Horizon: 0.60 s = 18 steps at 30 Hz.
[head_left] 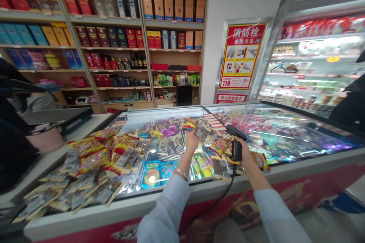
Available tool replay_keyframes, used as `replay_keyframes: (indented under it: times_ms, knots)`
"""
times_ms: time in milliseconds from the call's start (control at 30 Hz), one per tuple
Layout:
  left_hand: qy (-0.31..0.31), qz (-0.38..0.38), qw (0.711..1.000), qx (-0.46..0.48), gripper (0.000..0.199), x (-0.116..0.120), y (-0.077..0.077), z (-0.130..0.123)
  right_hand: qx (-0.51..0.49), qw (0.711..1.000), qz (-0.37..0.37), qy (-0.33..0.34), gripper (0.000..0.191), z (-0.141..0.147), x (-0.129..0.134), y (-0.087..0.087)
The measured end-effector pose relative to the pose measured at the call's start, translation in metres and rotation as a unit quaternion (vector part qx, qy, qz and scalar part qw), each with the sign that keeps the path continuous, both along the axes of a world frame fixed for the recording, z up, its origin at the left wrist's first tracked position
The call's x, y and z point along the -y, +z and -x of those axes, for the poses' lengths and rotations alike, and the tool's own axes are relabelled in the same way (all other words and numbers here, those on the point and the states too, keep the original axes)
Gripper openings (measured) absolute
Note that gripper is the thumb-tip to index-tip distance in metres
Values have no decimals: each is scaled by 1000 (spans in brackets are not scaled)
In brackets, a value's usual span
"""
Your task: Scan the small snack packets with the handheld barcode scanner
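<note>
Basically, key relation is b/w the grey pkt (203, 133) and the scanner (236, 150): the pkt lies off to the left and farther from the freezer's (114, 210) near edge than the scanner's grip. L hand (192, 141) is the nearer one, right at the pkt: fingers curled in, apparently pinching its left end, tho blur hides the exact hold. Pkt's long axis is hard to tell; looks like it slants away from the fingertips to the right. R hand (243, 152) is wrapped round the scanner's grip, which stands approx. upright; its head runs far-left to near-right, above the glass. Red-yellow pkt (219, 147) lies b/w the two hands, just left of the scanner, apart from L hand.

Materials: grey pkt = thin, crinkly, shiny film, flattish. Scanner = hard black plastic w/ yellow trim, plus a thin, bendy cable (234, 175) hanging over the near edge. Red-yellow pkt = glossy, puffy pillow shape. Flat pkts (82, 182) w/ tan strips pile at all angles on the freezer's near-left corner; puffy bags (95, 159), red & yellow, sit just behind. Glass lid (273, 133) = smooth, hard, full of reflections. Sleeves (173, 197) = soft, light-blue cloth.
</note>
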<state>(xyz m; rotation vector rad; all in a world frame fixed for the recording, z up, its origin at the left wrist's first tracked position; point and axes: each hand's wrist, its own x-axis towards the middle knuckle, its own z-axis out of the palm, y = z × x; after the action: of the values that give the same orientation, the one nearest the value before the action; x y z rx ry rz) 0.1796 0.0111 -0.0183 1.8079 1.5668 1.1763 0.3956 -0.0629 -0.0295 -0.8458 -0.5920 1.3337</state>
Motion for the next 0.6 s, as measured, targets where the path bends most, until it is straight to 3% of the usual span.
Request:
replay_keyframes:
  times_ms: [100,267,600]
  knots:
    - [11,-12,1000,11,36,6,8,20,-2,1000,14,27,20,17,3,14]
    - [44,-30,998,26,39,13,16,66,10,998,-33,50,19,60,1,31]
    - [144,-42,988,27,37,25,7,186,-2,989,-44,143,20,171,-23,27]
